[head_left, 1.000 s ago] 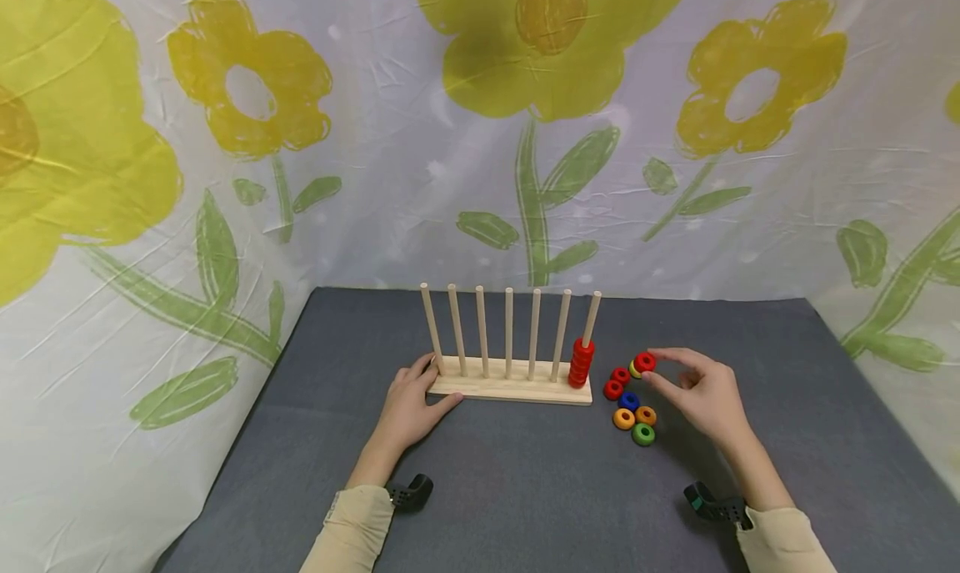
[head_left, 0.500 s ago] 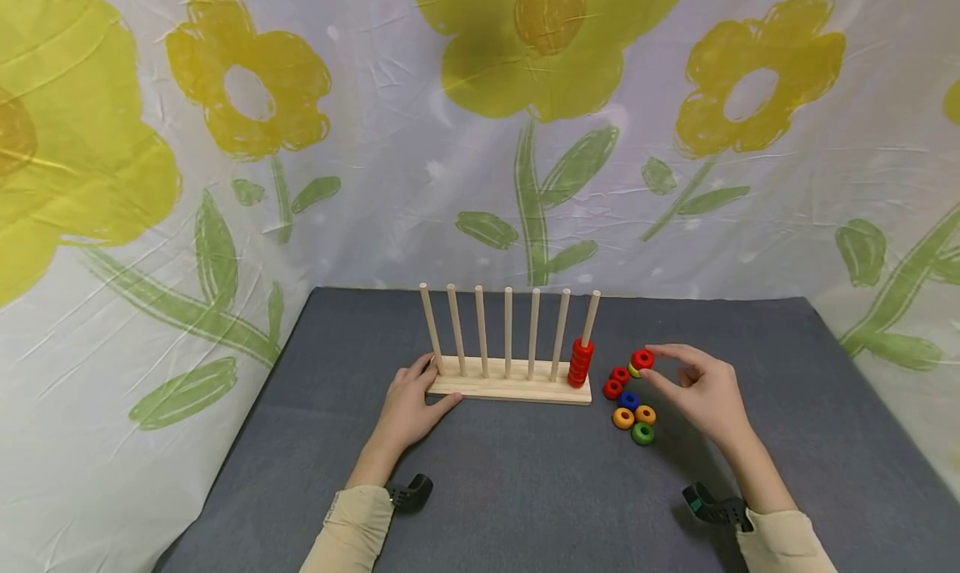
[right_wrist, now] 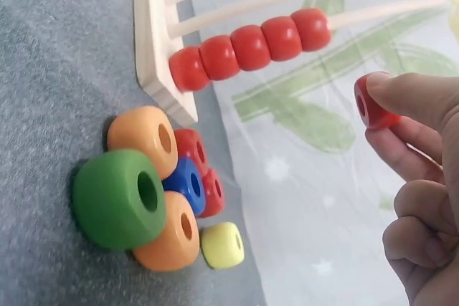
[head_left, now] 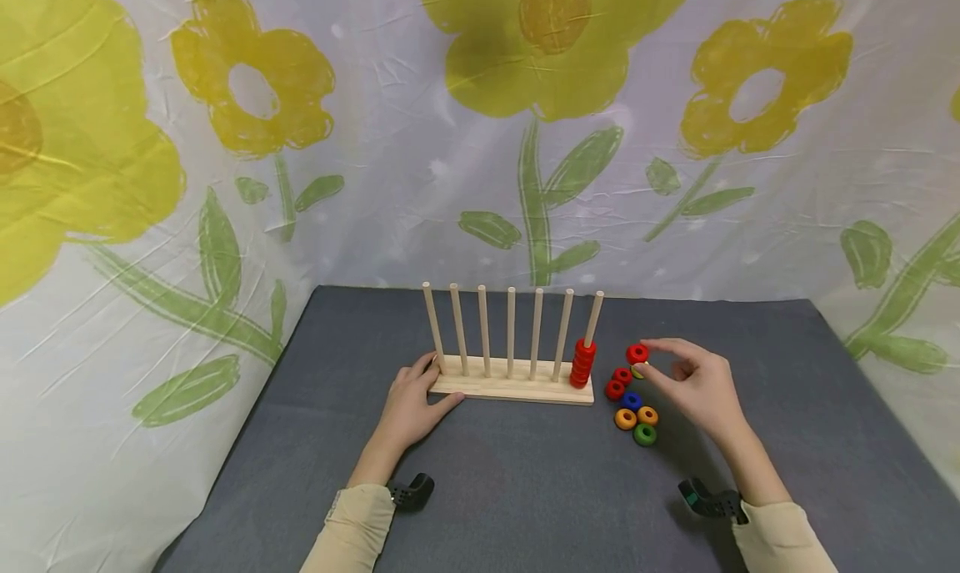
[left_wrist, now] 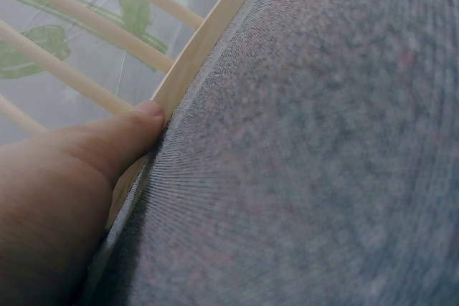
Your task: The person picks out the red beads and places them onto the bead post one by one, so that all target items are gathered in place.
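Bead (right_wrist: 376,114): pinched in right hand (head_left: 701,387); could be dropped if pinch slackens.
Rack (head_left: 517,389): gripped by left hand (head_left: 407,404); tippable if bumped.

Booth-like setting: flower-printed sheeting (head_left: 390,189) around a grey-covered table (head_left: 540,498).

A person wears light beige sleeves (head_left: 352,527) and black wrist-mounted devices (head_left: 412,493), one on each arm.
The plain cloth creases near the cuffs; the right wrist's device (head_left: 708,501) carries a small green patch (head_left: 693,498) on its dark casing.
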Action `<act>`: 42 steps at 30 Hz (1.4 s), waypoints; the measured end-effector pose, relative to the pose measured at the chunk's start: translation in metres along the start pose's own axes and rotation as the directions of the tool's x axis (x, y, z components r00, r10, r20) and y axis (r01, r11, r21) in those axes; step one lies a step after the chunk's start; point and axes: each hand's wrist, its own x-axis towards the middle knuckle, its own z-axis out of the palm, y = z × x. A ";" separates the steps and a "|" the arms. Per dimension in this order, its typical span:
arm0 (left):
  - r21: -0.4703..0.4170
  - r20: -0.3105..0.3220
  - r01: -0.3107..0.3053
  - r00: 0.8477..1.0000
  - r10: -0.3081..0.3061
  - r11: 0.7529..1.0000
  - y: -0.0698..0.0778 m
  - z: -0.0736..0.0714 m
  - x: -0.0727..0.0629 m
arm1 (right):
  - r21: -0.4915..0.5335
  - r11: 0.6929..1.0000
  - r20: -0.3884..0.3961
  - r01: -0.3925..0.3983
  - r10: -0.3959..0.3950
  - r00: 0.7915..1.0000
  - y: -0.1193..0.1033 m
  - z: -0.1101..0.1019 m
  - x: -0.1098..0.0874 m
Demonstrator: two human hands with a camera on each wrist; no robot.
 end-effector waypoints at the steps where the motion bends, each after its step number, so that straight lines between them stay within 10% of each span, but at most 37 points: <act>1: -0.001 0.000 0.000 1.000 0.000 1.000 0.000 0.000 0.000 | 0.006 1.000 0.001 0.001 -0.001 1.000 0.000 0.001 0.001; 42: -0.002 -0.005 -0.012 1.000 0.012 1.000 -0.002 0.001 0.001 | 0.056 0.998 -0.058 0.018 -0.014 0.998 -0.030 0.006 0.033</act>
